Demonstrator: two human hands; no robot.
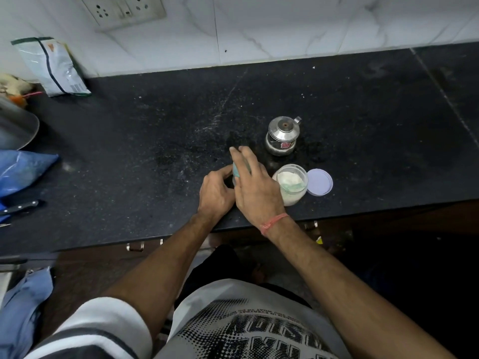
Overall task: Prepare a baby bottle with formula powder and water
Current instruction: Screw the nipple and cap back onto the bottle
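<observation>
Steel pot point(282, 137) label: unreadable, prob. logo.

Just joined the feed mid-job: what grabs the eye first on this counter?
At the front edge of the black counter, the left hand and right hand close together over the teal-topped baby bottle, mostly hidden beneath them. Just right of the hands stands an open jar of white powder, its pale lid lying beside it. Behind them stands a small steel pot with its lid on.
</observation>
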